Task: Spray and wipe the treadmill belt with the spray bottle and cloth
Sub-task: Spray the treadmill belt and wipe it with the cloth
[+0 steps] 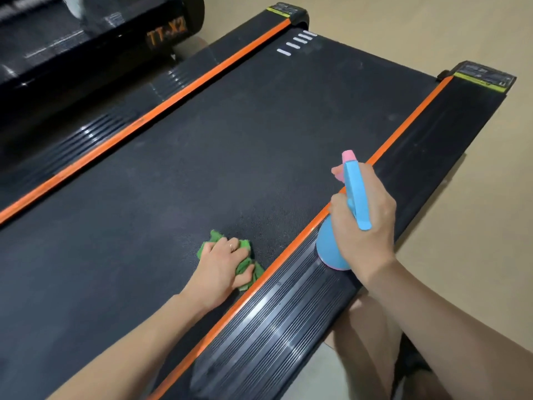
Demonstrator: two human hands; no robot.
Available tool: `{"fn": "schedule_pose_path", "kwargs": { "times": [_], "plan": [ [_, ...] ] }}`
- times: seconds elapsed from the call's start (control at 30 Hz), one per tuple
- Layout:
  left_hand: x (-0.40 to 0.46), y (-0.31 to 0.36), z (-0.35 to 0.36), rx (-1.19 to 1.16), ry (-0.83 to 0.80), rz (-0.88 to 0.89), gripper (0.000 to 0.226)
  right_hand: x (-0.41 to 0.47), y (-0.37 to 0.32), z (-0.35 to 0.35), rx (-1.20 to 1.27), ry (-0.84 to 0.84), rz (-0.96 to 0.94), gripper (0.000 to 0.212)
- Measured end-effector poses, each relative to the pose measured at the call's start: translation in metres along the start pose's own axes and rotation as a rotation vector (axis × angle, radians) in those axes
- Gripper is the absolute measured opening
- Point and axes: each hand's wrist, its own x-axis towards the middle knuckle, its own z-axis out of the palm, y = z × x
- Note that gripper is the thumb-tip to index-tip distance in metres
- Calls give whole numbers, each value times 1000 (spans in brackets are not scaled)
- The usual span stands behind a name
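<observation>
Cloth [245,262] bunched under left hand [223,265] fingers, on belt [230,145]

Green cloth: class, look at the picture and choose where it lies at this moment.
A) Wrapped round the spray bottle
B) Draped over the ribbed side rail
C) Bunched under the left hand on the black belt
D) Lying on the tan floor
C: the green cloth sits crumpled beneath the left hand on the treadmill belt, while the right hand grips the spray bottle.
</observation>
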Motion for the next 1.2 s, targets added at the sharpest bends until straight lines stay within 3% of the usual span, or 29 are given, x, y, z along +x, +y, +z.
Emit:
{"fn": "schedule_pose_path", "kwargs": {
  "times": [0.2,0.37,0.47,0.57,0.67,0.87,1.03,1.2],
  "plan": [
    [104,24,19,101,92,-104,38,1,6,0,-34,36,-50,40],
    [189,48,15,77,49,-247,28,5,2,5,-36,38,-47,37],
    [150,40,9,-7,3,-122,25,8,-1,7,-34,0,-15,36],
    [57,20,4,-105,-17,42,24,6,3,4,-19,-5,-30,38],
    [14,6,6,-99,-14,29,18,3,9,0,28,-12,-43,37],
    [113,21,19,-4,102,-70,30,4,15,-1,9,-15,-144,30],
    [198,63,6,14,30,-258,13,3,9,0,5,-21,-86,41],
    [121,47,9,-95,-28,29,22,2,1,-11,41,-46,-7,40]
  ]
}}
